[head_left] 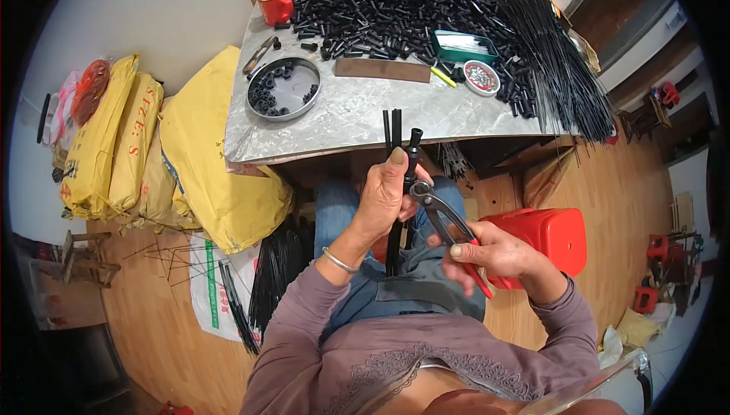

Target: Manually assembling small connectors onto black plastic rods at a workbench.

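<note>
The right hand lies low over the lap, fingers wrapped shut around the red handles of a pair of pliers; the metal jaws point up and left, meeting a black rod just under the left hand's fingers. The left hand is raised with its wrist bent, a silver bangle on it, and closed on a small bunch of black rods; about three rods stand upright, one topped with a short black tube, their lower ends reaching the denim lap. Beside the right knee sits one red plastic stool, boxy and glossy. On the wooden floor at left lie more thin black rods on a white sack, and several bulging yellow sacks. Farther off, the grey marble-patterned table carries one round metal tray of black rings, one red mug, one green tin, one small round dish, a heap of short black tubes and a fan of long thin rods.
</note>
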`<state>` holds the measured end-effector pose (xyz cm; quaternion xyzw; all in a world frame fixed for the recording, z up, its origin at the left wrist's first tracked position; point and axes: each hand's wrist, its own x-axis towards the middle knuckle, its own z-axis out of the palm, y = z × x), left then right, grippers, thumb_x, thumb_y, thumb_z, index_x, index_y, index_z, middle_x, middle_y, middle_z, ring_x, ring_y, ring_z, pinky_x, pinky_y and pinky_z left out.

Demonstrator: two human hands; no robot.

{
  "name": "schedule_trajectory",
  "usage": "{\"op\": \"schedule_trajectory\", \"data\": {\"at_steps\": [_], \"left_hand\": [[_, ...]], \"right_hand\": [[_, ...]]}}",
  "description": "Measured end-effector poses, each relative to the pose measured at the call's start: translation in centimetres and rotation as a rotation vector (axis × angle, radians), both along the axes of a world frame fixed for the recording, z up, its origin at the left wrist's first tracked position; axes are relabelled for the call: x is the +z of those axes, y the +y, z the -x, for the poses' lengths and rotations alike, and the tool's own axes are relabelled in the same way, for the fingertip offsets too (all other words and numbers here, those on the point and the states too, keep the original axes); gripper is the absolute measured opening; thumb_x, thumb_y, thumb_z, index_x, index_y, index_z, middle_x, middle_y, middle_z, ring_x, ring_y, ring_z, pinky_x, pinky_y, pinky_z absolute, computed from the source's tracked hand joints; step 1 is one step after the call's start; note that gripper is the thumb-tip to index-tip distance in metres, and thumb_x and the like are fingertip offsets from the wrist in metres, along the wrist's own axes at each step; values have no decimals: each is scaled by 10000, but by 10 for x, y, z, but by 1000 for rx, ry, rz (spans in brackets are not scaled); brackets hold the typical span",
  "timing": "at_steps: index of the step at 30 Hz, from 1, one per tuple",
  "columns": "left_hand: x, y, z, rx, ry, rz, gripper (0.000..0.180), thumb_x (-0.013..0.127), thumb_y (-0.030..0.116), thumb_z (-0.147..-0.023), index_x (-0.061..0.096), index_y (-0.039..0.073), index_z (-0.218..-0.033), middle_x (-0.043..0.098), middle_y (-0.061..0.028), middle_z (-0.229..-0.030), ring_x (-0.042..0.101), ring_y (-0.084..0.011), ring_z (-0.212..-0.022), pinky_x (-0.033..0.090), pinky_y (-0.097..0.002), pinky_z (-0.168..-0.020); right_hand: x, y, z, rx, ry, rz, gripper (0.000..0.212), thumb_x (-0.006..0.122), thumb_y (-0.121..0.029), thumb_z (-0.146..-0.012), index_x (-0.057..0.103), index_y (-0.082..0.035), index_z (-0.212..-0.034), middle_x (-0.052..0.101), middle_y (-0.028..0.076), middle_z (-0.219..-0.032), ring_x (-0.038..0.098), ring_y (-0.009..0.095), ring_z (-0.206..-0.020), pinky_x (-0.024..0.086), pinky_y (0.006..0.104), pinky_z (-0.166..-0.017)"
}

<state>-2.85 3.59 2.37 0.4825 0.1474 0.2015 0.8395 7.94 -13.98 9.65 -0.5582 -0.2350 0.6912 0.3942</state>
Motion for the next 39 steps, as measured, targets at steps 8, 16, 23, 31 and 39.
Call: {"op": "schedule_trajectory", "data": {"at_steps": [8, 16, 23, 31, 39], "left_hand": [[-3, -5, -1, 23, 3, 18, 682, 402, 650, -900, 579, -2, -806, 374, 29, -462, 351, -62, -366, 280, -218, -356], [-6, -7, -4, 7, -6, -2, 668, 416, 646, -896, 577, 2, -822, 392, 25, -475, 368, -61, -381, 287, -215, -364], [-8, -7, -7, 17, -15, -4, 673, 412, 645, -897, 578, -2, -812, 402, 24, -480, 373, -60, -383, 291, -210, -367], [-7, -10, -9, -11, -19, 16, 644, 432, 630, -902, 572, 6, -824, 412, 24, -474, 382, -54, -386, 290, -216, -362], [-5, -13, -10, 3, -17, -18, 649, 427, 635, -899, 574, 8, -818, 414, 29, -467, 386, -47, -383, 280, -208, -356]], "right_hand": [[17, -2, -21, 60, 99, 23, 470, 494, -191, -973, 339, 34, -1356, 579, 229, -1123, 652, 261, -888, 555, 373, -743], [38, 6, -34, 139, -7, 155, 445, 505, -186, -972, 348, 6, -1342, 607, 173, -1045, 656, 217, -817, 554, 349, -688], [35, 6, -34, 229, -160, 182, 359, 494, -200, -979, 413, -1, -1267, 604, 64, -841, 627, 150, -653, 542, 292, -605], [43, 8, -38, 183, -113, 138, 286, 464, -149, -982, 397, -3, -1219, 610, 92, -919, 646, 172, -741, 560, 311, -652], [39, 5, -38, 240, -175, 152, 224, 462, -147, -984, 413, -13, -1157, 539, 41, -795, 582, 136, -624, 529, 286, -577]]}}
